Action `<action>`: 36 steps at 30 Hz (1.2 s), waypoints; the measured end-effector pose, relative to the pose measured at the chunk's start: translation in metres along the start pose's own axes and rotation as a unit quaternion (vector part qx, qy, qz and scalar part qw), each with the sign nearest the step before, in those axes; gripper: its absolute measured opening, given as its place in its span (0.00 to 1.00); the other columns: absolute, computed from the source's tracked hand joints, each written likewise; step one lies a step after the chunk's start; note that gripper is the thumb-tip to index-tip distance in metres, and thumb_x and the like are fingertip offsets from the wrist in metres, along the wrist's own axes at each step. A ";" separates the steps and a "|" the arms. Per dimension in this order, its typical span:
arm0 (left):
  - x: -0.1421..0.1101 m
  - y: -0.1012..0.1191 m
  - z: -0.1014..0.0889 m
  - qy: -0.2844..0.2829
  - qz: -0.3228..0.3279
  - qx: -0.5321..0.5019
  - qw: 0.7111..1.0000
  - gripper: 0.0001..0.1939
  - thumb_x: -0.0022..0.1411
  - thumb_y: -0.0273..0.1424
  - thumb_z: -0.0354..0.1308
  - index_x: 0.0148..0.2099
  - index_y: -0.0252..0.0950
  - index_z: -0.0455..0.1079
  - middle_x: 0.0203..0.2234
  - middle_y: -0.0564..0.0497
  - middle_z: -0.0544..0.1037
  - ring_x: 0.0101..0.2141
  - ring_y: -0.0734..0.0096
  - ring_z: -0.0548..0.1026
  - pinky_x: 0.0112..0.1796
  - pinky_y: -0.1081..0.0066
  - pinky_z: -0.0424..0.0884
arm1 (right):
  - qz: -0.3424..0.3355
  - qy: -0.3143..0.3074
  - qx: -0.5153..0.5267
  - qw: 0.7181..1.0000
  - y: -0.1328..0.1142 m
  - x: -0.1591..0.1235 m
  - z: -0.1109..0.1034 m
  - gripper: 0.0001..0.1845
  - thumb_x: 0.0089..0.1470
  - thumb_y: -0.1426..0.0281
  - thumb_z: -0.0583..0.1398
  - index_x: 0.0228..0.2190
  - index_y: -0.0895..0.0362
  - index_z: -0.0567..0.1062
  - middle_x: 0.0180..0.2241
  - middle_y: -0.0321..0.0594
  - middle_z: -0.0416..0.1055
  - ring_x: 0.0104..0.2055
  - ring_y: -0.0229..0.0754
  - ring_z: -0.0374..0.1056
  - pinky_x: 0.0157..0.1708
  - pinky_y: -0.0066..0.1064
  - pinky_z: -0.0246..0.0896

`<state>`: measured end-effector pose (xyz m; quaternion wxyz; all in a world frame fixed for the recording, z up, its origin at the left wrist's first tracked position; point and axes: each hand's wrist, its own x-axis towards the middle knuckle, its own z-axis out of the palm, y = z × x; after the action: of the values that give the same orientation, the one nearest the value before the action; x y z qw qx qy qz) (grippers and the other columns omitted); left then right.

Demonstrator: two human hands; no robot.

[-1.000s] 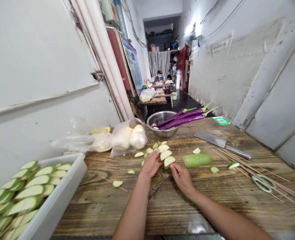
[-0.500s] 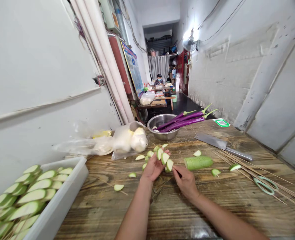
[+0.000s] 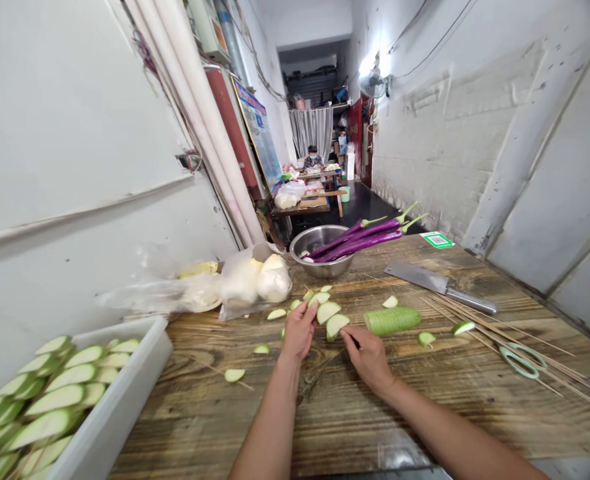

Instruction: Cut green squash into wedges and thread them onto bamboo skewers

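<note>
My left hand point(image 3: 299, 331) pinches green-skinned gourd slices point(image 3: 331, 317) strung in a row at the middle of the wooden table point(image 3: 355, 413). My right hand point(image 3: 367, 355) is closed on the near end of a thin bamboo skewer that runs into those slices. A whole piece of green gourd point(image 3: 392, 320) lies just right of the hands. Loose slices point(image 3: 235, 375) are scattered around them.
A white tub point(image 3: 119, 400) of skewered slices stands at the near left. A steel bowl point(image 3: 322, 250) with purple eggplants point(image 3: 365, 237), a cleaver point(image 3: 439, 287), bamboo skewers point(image 3: 505, 337), green scissors point(image 3: 522, 357) and a plastic bag point(image 3: 255, 280) lie around. A person sits far down the corridor.
The skewered slices rose off the table in my hands, then came back down flatter. Both hands stayed close together at the table's middle.
</note>
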<state>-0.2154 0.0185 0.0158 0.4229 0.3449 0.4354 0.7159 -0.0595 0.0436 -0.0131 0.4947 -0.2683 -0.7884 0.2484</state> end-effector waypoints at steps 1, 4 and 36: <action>0.001 0.000 -0.003 0.013 0.030 0.065 0.997 0.14 0.54 0.35 0.57 0.42 0.35 0.72 0.34 0.48 0.76 0.32 0.72 0.72 0.34 0.73 0.67 | 0.001 -0.003 0.003 1.000 0.000 0.000 0.000 0.11 0.55 0.71 0.53 0.33 0.59 0.75 0.31 0.43 0.74 0.33 0.40 0.69 0.35 0.29 0.63; 0.004 -0.002 -0.012 0.039 0.130 0.259 0.956 0.14 0.55 0.36 0.56 0.41 0.35 0.73 0.32 0.50 0.77 0.32 0.70 0.72 0.35 0.72 0.67 | 0.003 -0.016 0.010 1.000 0.000 0.000 -0.001 0.11 0.55 0.71 0.53 0.33 0.59 0.75 0.31 0.43 0.74 0.32 0.40 0.69 0.35 0.29 0.62; 0.011 0.005 -0.034 0.050 -0.184 -0.092 0.977 0.11 0.57 0.30 0.52 0.41 0.30 0.68 0.34 0.41 0.76 0.36 0.67 0.75 0.37 0.67 0.70 | 0.432 -0.272 0.416 0.753 -0.004 0.013 -0.012 0.17 0.41 0.59 0.62 0.27 0.61 0.70 0.11 0.24 0.59 0.07 0.23 0.40 0.07 0.18 0.31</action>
<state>-0.2506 0.0159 0.0089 0.5549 0.1830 0.4443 0.6791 -0.0541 0.0509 0.0027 0.1625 -0.2692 -0.5092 0.8012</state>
